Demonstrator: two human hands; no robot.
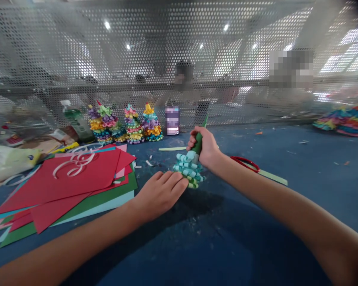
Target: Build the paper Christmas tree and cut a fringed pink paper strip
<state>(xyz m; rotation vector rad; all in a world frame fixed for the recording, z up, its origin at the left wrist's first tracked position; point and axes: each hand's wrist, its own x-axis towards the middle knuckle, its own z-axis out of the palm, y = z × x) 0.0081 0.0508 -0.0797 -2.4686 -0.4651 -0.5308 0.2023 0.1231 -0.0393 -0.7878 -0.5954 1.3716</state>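
My right hand (207,147) is wrapped round the upper part of a green paper cone (198,143), which it holds tilted with the pointed tip up and to the right. Rows of curled paper fringe (188,165), light blue above and yellow-green below, circle the cone's lower part. From the left, my left hand (164,192) presses its closed fingers against the lower fringe; its fingertips are partly hidden there. Just right of my right wrist lie a red loop handle (246,163), seemingly of scissors, and a pale green paper strip (274,177).
Stacked coloured paper sheets (92,174) with white curls on top cover the left side. Finished fringed paper cones (134,125), a bottle (77,121) and a phone (172,120) stand along the perforated metal screen (155,47). More colourful cones (350,119) are at the far right.
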